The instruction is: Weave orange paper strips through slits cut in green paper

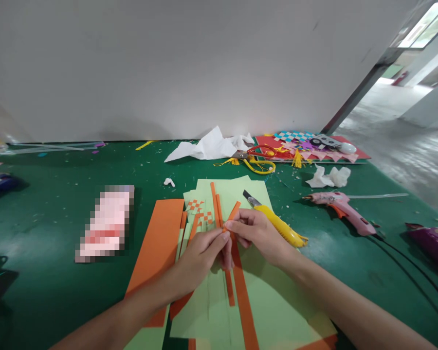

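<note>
Both hands meet over light green paper sheets (277, 296). My right hand (257, 231) pinches a narrow orange paper strip (235, 210), whose free end sticks up past the fingertips. Thumb and fingers of my left hand (206, 248) close on the lower end of this strip, mostly hidden by the fingers. Under and around the hands lie more orange strips (245, 311) and a small orange-and-pale checkered woven piece (205, 217). A yellow utility knife (277, 223) with its blade out rests just beyond my right hand. An orange paper sheet (158, 243) lies left of the hands.
A pink glue gun (345, 206) with a cord lies at the right. Scissors (253, 156) with red and yellow handles, white tissue (208, 148) and a red board (361, 156) with paper crafts sit toward the wall. A blurred pink packet (109, 218) is on the left.
</note>
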The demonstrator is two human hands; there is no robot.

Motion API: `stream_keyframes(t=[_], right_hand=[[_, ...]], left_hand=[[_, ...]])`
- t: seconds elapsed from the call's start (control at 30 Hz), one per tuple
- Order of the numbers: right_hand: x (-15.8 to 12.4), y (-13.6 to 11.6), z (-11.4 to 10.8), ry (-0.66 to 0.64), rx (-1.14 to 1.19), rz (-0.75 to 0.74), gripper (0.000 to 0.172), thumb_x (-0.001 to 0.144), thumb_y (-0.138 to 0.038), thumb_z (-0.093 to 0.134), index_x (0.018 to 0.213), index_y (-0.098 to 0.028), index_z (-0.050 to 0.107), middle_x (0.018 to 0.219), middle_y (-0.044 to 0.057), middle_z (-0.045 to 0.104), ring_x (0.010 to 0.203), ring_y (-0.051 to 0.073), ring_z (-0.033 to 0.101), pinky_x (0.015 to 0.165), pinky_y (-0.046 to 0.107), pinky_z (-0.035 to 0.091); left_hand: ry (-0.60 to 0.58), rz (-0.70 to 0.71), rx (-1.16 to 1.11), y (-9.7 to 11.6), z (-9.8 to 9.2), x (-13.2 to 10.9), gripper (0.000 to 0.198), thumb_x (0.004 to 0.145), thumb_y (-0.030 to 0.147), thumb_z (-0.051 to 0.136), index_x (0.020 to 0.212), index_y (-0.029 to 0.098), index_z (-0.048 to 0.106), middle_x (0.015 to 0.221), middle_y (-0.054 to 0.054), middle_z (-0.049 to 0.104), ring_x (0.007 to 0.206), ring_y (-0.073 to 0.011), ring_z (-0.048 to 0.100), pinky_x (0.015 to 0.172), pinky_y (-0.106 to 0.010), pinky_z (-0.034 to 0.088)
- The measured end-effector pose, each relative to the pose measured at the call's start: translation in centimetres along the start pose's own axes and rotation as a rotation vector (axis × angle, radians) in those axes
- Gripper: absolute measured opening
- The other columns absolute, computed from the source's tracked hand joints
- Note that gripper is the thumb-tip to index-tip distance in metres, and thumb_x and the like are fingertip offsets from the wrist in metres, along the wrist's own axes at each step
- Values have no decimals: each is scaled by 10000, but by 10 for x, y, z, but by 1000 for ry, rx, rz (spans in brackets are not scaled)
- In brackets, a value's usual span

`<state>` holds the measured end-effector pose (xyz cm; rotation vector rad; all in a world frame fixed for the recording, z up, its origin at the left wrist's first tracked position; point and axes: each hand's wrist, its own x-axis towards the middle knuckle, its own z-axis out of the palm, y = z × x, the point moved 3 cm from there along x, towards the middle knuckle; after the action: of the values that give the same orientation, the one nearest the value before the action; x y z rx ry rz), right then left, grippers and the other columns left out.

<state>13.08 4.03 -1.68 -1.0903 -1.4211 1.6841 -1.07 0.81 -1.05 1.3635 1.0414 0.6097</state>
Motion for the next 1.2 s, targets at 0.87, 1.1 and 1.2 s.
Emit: stream_keyframes(t=[0.87, 1.1, 1.2], right_hand=[[0, -1, -3, -7, 27, -37, 289, 837, -396, 638, 676, -183, 527, 489, -69, 434, 458, 78, 346, 468, 241, 246], [0, -2, -2, -34, -28, -12, 264, 852, -405, 609, 725, -179, 562, 543, -56, 459, 492, 83, 403, 472, 223, 290], [-1, -2, -2, -42, -37, -21, 282, 856, -417, 605, 713, -178, 558, 527, -56, 459, 482, 83, 390, 470, 225, 284]], left_hand=[[18, -5, 11, -2, -1, 1, 438, 998, 389, 344, 677, 175, 551, 620, -2, 622, 630, -144, 583, 637, -265, 394], [28, 13, 3, 1, 0, 1, 428, 998, 356, 346, 667, 176, 548, 602, 0, 619, 624, -139, 579, 657, -260, 405], [33, -4, -1, 1, 0, 2, 429, 997, 359, 347, 666, 175, 549, 607, -3, 622, 630, -141, 580, 647, -259, 404]])
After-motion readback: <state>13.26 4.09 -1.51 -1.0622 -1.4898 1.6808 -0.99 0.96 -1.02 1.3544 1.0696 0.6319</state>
